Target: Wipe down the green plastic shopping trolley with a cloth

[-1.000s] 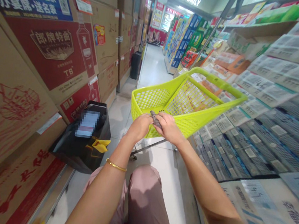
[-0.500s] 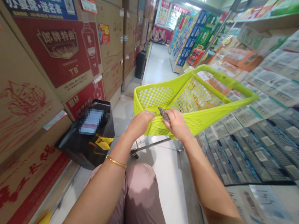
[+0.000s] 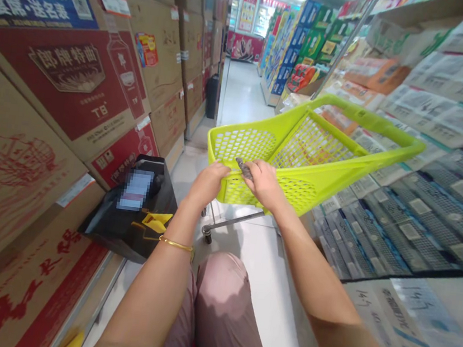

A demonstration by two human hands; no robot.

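A lime-green plastic shopping cart (image 3: pixel 341 170) stands in a store aisle ahead of me, tilted to the right. My left hand (image 3: pixel 207 184) is closed over the near rim of its basket, a gold bangle on the wrist. Right beside it, my right hand (image 3: pixel 264 184) grips the same rim and pins a small dark object (image 3: pixel 244 169) against it; I cannot make out what that object is. No goods show through the mesh of the basket. My knee in pink trousers (image 3: pixel 224 302) is below my arms.
Stacked brown and red cardboard cartons (image 3: pixel 78 81) wall the left side. A black bag with a yellow tag (image 3: pixel 134 206) sits on the floor against them. Shelves of boxed goods (image 3: pixel 439 165) line the right. The white tiled aisle (image 3: pixel 241 93) runs ahead toward coloured displays.
The cart has rolled slightly forward and right, its far rim swinging closer to the right shelves. Both hands keep the same grip on the rim.
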